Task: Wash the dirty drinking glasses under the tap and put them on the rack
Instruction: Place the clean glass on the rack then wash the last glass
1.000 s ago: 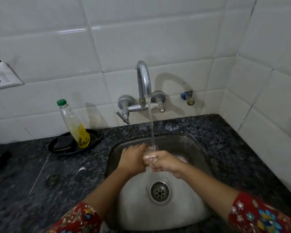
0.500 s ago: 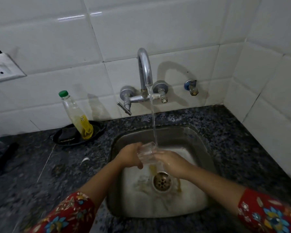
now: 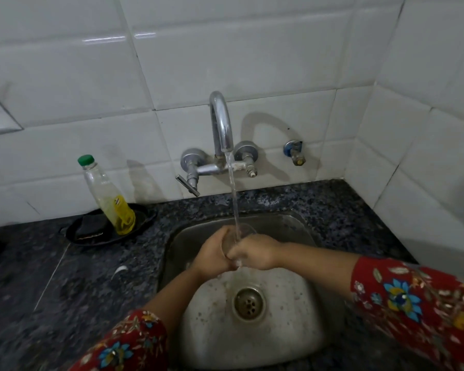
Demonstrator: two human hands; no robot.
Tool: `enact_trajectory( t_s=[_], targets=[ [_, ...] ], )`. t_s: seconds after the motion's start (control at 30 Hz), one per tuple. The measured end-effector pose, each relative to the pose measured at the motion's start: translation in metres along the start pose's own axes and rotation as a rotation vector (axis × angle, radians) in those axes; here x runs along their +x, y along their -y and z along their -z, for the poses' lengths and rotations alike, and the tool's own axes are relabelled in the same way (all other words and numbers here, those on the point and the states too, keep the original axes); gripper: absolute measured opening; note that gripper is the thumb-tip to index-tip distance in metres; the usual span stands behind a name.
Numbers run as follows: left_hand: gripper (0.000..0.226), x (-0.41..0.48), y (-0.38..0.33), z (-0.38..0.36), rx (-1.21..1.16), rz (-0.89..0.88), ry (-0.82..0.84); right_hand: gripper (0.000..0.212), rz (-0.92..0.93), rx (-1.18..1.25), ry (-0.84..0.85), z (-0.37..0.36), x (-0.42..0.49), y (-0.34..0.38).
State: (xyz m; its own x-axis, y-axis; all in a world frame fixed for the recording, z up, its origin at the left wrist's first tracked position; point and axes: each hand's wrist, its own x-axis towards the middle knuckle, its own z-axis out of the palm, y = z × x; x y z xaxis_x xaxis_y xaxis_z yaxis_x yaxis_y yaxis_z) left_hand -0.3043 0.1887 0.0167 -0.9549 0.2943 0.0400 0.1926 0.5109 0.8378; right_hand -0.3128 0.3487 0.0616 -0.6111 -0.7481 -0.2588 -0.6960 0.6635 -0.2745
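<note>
A clear drinking glass [image 3: 245,231] stands upright between both hands over the steel sink [image 3: 287,226]. Water runs from the chrome tap [image 3: 221,124] straight into the glass's mouth. My left hand [image 3: 212,254] grips the glass from the left, fingers curled round it. From the right, my right hand [image 3: 253,253] wraps the glass's lower part, so only the rim shows. No rack is in view.
A bottle [image 3: 107,196] with a green cap and yellow liquid stands in a black dish [image 3: 145,218] with a dark scrubber, on the dark granite counter [image 3: 65,277] left of the sink. The drain [image 3: 248,302] lies below my hands. White tiled walls close the back and right.
The glass went from tilted, pouring yellowish water into the sink, to upright under the stream. Both hands closed in tighter around it. The yellow water has drained away.
</note>
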Motion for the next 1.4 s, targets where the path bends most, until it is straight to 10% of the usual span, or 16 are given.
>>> enact_trajectory(
  t_s=[0.17,0.37,0.53,0.63,0.77,0.97,1.17,1.33,1.4],
  targets=[
    [0.069,0.003,-0.003,0.007,0.038,0.035,0.109,0.018,0.279,-0.543,-0.041,0.006,0.004,-0.027],
    [0.041,0.001,-0.013,-0.003,0.004,0.035,-0.157,0.03,-0.048,0.354,-0.049,0.029,-0.001,0.0],
    [0.042,0.012,-0.013,-0.002,-0.016,0.013,0.009,0.032,0.261,-0.397,-0.436,0.03,-0.007,-0.007],
    [0.025,0.009,-0.026,-0.02,0.116,0.046,-0.23,0.038,0.01,-0.253,-0.744,0.026,-0.003,0.01],
    [0.019,0.0,-0.031,-0.021,0.043,0.094,-0.394,0.053,-0.497,0.188,-0.668,0.019,0.007,0.037],
    [0.052,0.006,-0.018,0.007,-0.224,-0.111,0.096,0.054,0.032,-0.07,-0.825,0.003,-0.015,0.009],
    [0.024,-0.013,-0.041,-0.017,0.213,0.023,-0.381,0.044,-0.431,0.253,-0.82,0.008,-0.001,0.041],
    [0.052,-0.002,-0.034,0.018,-0.215,-0.116,0.209,0.046,0.037,-0.034,-0.803,0.002,-0.02,0.018],
    [0.041,-0.003,-0.035,0.012,-0.241,-0.055,0.203,0.049,0.058,-0.082,-0.73,0.0,-0.02,0.011]
  ],
)
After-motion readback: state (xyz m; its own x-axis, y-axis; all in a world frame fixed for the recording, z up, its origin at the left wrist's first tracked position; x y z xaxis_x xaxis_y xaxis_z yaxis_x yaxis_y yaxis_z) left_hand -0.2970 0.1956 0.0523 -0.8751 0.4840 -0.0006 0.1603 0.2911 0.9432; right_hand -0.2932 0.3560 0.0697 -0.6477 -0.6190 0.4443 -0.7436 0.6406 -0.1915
